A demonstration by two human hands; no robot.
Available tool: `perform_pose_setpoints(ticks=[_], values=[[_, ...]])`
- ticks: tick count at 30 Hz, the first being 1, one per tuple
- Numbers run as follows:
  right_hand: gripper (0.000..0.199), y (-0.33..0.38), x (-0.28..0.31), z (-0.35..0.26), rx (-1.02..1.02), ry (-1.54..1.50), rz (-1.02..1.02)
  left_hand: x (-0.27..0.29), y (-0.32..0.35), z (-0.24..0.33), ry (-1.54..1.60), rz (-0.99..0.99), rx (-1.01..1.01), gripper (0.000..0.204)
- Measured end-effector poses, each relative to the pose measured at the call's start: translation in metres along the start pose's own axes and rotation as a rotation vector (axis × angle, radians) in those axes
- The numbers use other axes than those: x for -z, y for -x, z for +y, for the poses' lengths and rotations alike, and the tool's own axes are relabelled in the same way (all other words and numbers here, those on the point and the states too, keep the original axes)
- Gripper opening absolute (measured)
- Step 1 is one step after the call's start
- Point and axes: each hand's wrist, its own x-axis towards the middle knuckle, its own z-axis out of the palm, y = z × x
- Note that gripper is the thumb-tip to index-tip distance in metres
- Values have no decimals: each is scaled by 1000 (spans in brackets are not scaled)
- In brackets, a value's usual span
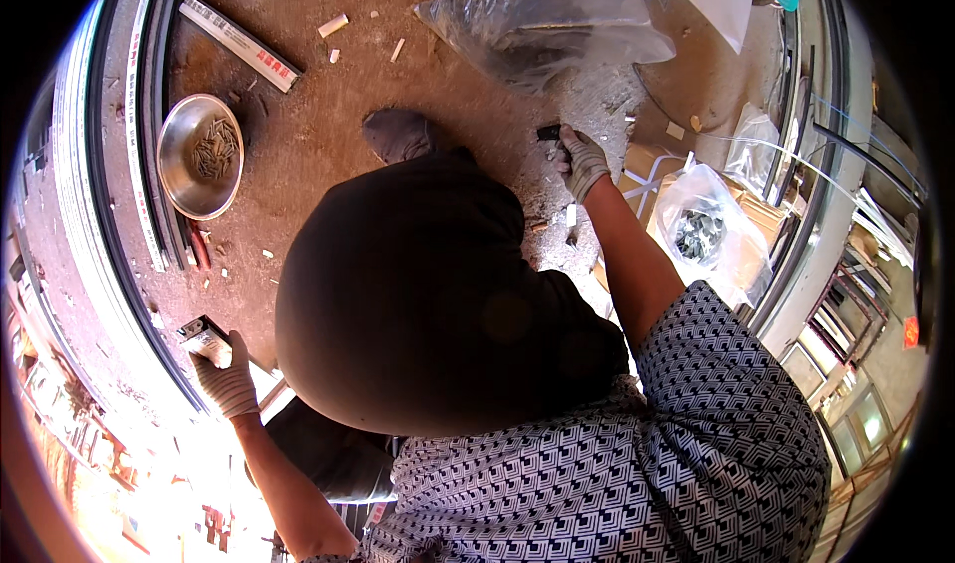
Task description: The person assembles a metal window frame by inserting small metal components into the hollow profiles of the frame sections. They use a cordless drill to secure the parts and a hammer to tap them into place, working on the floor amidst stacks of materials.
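Both my hands wear pale knitted gloves. My left hand (227, 379), low on the left, is closed around a pale bar-like profile (207, 341) with a dark, hollow-looking end. How far that profile runs behind the hand I cannot make out. Out in front on the right, my right hand (582, 160) pinches a small black block-shaped piece (548, 133) just above debris on the floor. Beside my right forearm lies an open clear plastic bag (741, 250) with dark small parts (699, 235) in it, against a cardboard box (647, 170).
A steel bowl (167, 170) with small screw-like pieces (215, 150) stands at left, beside long profiles (142, 115). A short profile offcut (239, 43) lies beyond it. A large clear bag (557, 26) lies far ahead. Chips and dust cover the brown floor (298, 130).
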Motion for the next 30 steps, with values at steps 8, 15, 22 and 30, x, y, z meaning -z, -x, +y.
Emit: perform_pose_setpoints(ticks=[8, 15, 22, 30], values=[[24, 38, -15, -23, 22, -169, -171, -16, 13, 43, -121, 72, -112, 47], [16, 123, -65, -90, 318, -149, -305, -15, 19, 48, -215, 114, -166, 45], [16, 137, -69, -181, 776, -375, -137, -15, 20, 54, -195, 148, -195, 45], [24, 105, -84, -187, 733, -111, 50, -13, 20, 51, -148, 171, -207, 44]])
